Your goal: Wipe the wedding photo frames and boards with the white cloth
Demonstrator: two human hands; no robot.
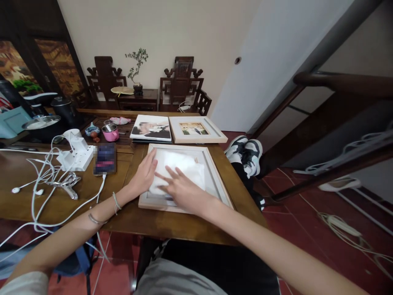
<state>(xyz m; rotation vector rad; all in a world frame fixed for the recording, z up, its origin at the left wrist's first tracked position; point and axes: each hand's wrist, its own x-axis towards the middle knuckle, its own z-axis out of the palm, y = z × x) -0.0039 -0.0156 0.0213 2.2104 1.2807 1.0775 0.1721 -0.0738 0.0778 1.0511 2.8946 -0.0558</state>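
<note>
Near frame (153, 203) flat on the wooden table (125, 219), just inside its right edge. White sheet (179, 161), perhaps cloth or paper, spread within the rails.

Left hand (143, 175): fingers fairly straight, close together, laid along the left rail; nothing visibly clasped. Right hand (181, 189): palm down, fingers fanned over the sheet, nothing pinched.

Progress, judging by layout: midway through handling the near frame. Sheet in place over the left and middle; right strip of the panel uncovered. No picture visible inside. Wiping or smoothing, impossible to tell. Far side: framed picture (193, 129) and white-bordered picture (150, 128) side by side, both seemingly finished.

In the way: those two close beyond the far rail, right forearm across the near rail. To the left, well apart: phone (105, 159) on its charging cable (104, 178), power strip (80, 157), clear clip (70, 186). Farther: pink mug (110, 133).
</note>
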